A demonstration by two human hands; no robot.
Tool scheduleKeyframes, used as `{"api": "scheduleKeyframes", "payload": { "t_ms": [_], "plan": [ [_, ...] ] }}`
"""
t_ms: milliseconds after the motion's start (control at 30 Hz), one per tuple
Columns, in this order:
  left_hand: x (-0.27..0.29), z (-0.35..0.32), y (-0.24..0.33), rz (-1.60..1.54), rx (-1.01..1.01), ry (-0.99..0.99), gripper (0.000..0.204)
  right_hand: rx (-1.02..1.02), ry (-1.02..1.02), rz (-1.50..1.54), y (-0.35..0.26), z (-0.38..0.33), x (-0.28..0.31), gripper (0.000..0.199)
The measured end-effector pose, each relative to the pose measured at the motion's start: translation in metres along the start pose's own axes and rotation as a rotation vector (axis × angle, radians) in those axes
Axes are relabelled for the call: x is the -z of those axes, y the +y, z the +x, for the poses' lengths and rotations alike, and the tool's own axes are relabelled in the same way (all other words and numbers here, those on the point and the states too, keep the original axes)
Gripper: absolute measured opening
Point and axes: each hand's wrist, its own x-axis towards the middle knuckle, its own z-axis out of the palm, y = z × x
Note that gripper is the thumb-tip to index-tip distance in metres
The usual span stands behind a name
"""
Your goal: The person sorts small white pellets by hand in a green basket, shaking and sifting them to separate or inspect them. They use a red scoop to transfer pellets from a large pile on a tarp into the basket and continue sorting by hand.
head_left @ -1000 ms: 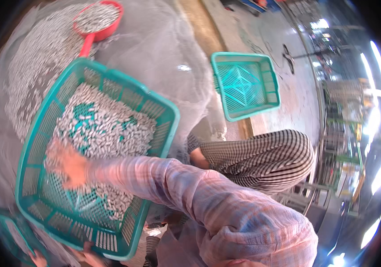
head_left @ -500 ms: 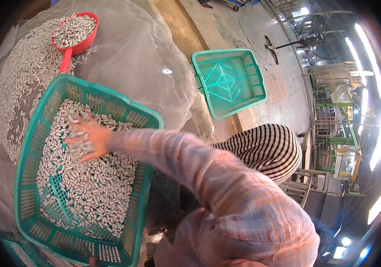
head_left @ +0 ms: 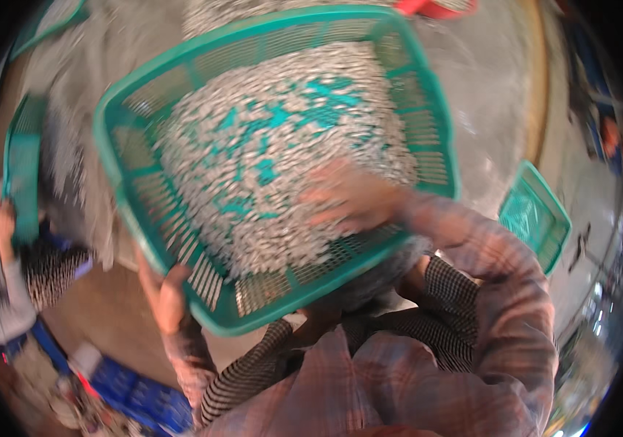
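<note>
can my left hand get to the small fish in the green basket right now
Probably not right away: the left hand grips the green basket by its near rim, outside it. The right hand already rests on the small fish.

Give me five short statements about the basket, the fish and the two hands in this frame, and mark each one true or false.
1. The big basket is teal plastic mesh. True.
2. The basket holds small silvery fish. True.
3. The right hand grips the basket's outer rim. False: it lies inside, on the fish.
4. The left hand holds the basket's near edge. True.
5. The basket's floor is fully hidden by fish. False: teal mesh shows through gaps in the layer.
</note>
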Motion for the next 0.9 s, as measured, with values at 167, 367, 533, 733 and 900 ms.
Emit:
{"api": "scheduleKeyframes", "payload": {
  "t_ms": [167, 367, 533, 733, 900],
  "plan": [
    [-0.008, 0.003, 0.016, -0.026, -0.175, -0.126, 0.113, -0.673, 0.507, -0.450, 0.063, -0.007, 0.023, 0.066],
    [-0.023, -0.001, 0.031, 0.006, -0.232, -0.158, 0.111, -0.573, 0.752, -0.296, 0.018, 0.182, 0.018, 0.068],
    [-0.008, -0.001, 0.033, 0.129, -0.231, -0.143, 0.108, -0.090, 0.281, -0.250, -0.080, 0.176, -0.036, 0.059],
    [0.001, -0.027, 0.035, 0.043, -0.193, -0.075, 0.107, -0.599, 0.199, -0.416, 0.011, -0.028, -0.003, 0.069],
    [-0.006, -0.014, -0.001, -0.017, -0.163, -0.089, 0.109, -0.736, 0.873, -0.413, 0.060, 0.072, 0.003, 0.070]
  ]
}}
